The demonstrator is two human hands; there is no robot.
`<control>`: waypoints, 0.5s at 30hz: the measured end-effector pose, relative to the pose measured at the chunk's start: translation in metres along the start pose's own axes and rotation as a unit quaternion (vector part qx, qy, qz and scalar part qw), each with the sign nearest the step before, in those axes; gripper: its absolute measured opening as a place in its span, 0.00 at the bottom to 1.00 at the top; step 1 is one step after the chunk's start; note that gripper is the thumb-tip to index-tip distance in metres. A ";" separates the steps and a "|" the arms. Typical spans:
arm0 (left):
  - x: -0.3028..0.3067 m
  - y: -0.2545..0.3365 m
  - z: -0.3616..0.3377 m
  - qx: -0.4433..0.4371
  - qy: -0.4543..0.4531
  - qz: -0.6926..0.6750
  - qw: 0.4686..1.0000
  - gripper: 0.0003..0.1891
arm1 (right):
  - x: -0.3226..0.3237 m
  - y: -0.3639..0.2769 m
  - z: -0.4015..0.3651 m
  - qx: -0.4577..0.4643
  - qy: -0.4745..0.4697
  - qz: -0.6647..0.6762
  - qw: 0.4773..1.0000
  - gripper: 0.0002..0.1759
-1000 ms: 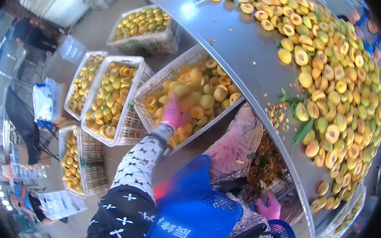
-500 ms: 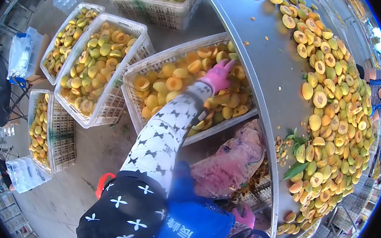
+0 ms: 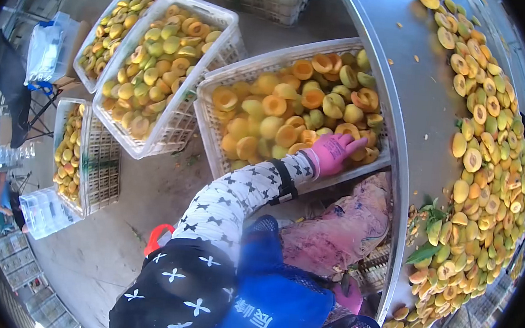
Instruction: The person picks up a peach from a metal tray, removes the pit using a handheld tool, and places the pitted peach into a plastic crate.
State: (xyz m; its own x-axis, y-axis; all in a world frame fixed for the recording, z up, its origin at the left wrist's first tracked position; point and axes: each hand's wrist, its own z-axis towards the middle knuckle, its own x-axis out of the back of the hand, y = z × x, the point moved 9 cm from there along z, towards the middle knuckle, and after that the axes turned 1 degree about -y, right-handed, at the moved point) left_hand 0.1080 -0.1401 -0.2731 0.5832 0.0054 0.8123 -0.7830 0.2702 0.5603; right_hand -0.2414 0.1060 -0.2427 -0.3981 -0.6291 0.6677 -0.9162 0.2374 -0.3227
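Note:
My left hand (image 3: 331, 155), in a pink glove, lies over the near right edge of a white crate (image 3: 211, 159) full of halved yellow-orange fruit (image 3: 274, 105). Its fingers are stretched out, touching the fruit, with nothing seen held. Close to my body at the bottom, my right hand (image 3: 349, 296), also pink-gloved, is closed on a small dark object I cannot make out.
A metal table (image 3: 401, 82) with a raised rim bears a long heap of halved fruit (image 3: 471, 201) and green leaves (image 3: 423, 252). More fruit-filled crates (image 3: 145, 147) stand at the left. A stained pink cloth (image 3: 347, 228) covers my leg beside the table.
My left hand has moved from the far right part of the crate toward its near edge. The view has shifted, so crates and table appear farther right. My right hand remains low by my body.

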 end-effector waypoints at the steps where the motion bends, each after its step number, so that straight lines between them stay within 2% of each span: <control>1: -0.009 -0.003 -0.004 0.003 -0.065 -0.020 0.998 0.32 | 0.002 -0.008 0.002 0.000 -0.025 -0.009 1.000 0.27; 2: -0.001 0.000 -0.008 -0.029 -0.012 -0.005 0.999 0.29 | 0.006 -0.018 0.004 -0.005 -0.033 -0.018 0.999 0.27; 5: 0.059 -0.011 -0.024 0.016 0.091 -0.053 0.994 0.26 | 0.012 -0.031 0.006 -0.011 -0.035 -0.022 0.999 0.26; 9: 0.169 -0.086 -0.063 0.124 0.153 0.124 0.973 0.28 | 0.010 0.000 0.008 -0.015 0.001 -0.003 1.000 0.27; 10: 0.185 -0.119 -0.077 0.166 0.156 0.081 0.970 0.29 | 0.011 0.004 0.006 -0.023 0.001 -0.009 1.000 0.27; 11: 0.192 -0.145 -0.096 0.209 0.157 0.039 0.965 0.30 | 0.013 0.005 0.005 -0.026 0.004 0.001 1.000 0.27; 14: 0.184 -0.166 -0.141 0.210 0.150 0.173 0.951 0.29 | 0.016 -0.003 0.005 -0.011 0.013 0.019 1.000 0.28; 15: 0.167 -0.162 -0.148 0.201 0.110 0.171 0.958 0.28 | 0.016 -0.007 0.005 -0.011 0.012 0.026 1.000 0.28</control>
State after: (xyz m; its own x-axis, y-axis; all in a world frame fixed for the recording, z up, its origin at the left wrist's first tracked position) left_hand 0.3642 -0.0403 -0.2518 0.2739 0.2420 0.9308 -0.9308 -0.1768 0.3199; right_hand -0.2411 0.0901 -0.2328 -0.4454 -0.5972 0.6671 -0.8952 0.2845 -0.3429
